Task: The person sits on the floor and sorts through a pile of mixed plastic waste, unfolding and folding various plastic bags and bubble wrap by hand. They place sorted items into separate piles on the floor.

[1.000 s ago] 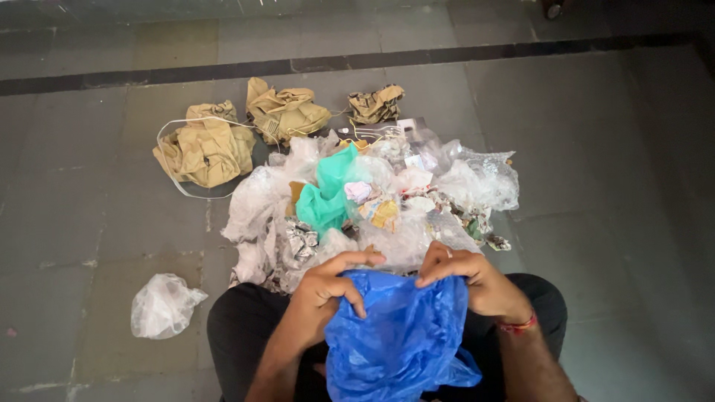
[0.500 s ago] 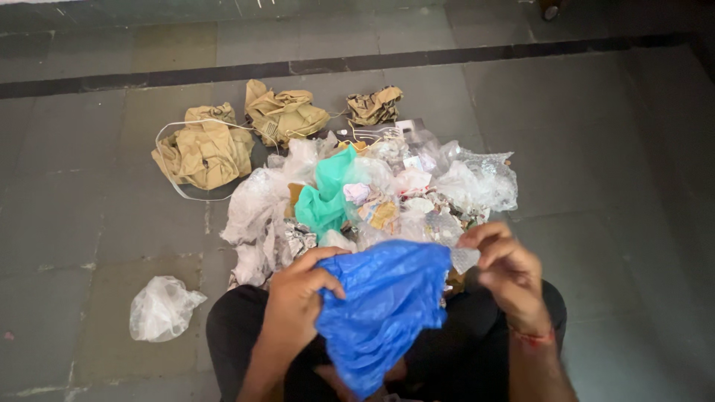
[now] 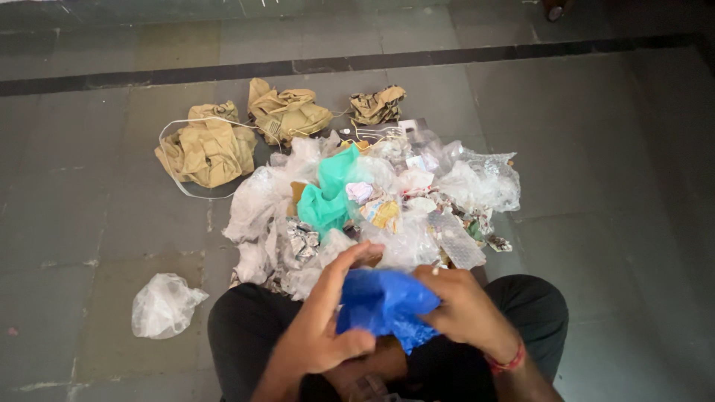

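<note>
A blue plastic bag (image 3: 383,301) is bunched into a ball between both my hands, just above my lap. My left hand (image 3: 324,324) cups its left side with fingers raised against it. My right hand (image 3: 465,313) presses and grips it from the right; a red thread band circles that wrist. My black-trousered knees (image 3: 242,320) frame the hands. Right in front lies a heap of crumpled clear and white plastic wrappers (image 3: 387,216) with a teal bag (image 3: 328,197) in its middle.
Crumpled brown paper bags (image 3: 208,149) (image 3: 287,112) and a smaller one (image 3: 378,104) lie beyond the heap on the grey tiled floor. A lone clear plastic bag (image 3: 164,305) sits at my left. A dark stripe (image 3: 223,72) crosses the floor farther off.
The blue bag hung loose and spread wide between my hands; both hands have since closed in and squeezed it into a small tight wad.
</note>
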